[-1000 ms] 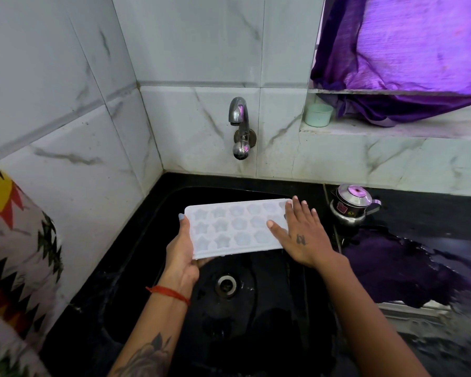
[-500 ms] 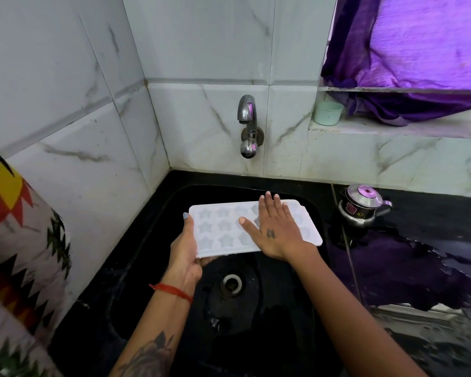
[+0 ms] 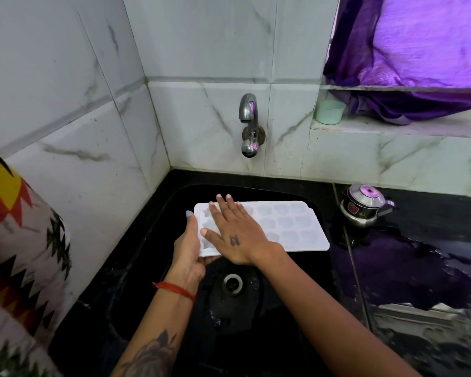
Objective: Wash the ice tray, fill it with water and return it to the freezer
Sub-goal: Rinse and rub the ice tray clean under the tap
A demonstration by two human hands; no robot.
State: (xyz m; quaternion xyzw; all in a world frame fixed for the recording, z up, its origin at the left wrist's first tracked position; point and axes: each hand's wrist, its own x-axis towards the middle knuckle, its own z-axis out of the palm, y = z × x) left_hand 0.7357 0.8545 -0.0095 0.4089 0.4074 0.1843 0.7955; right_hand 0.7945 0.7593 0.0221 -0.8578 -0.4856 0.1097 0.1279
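White plastic ice tray (image 3: 288,227): we hold it level over the black sink (image 3: 256,336), cavities facing up, long side running left to right, below and in front of the tap.
Left hand (image 3: 188,251): we grasp the tray's left short edge, thumb lying along the upper face of that edge, the other fingers hidden beneath the tray. A red thread band (image 3: 174,289) circles this wrist, and a tattoo shows on the forearm.
Right hand (image 3: 237,232): we lay it flat and released, palm down, fingers spread, on the left half of the tray's upper face. It covers several cavities. A small tattoo marks the back of this hand.
Tray cavities: moulded shapes in three rows; the ones right of our right hand are uncovered. We cannot tell whether they hold water.
Tap (image 3: 249,126): chrome, mounted on the marbled wall tiles above the sink; we see no water running from it.
Drain (image 3: 232,284): round metal ring in the sink floor, just below the tray's near edge.
Counter (image 3: 433,213): black and glossy, to the right of the sink, carrying a small steel vessel (image 3: 363,206) with a lid.
Window ledge (image 3: 392,126): pale green cup (image 3: 329,112) beside purple cloth (image 3: 408,50).
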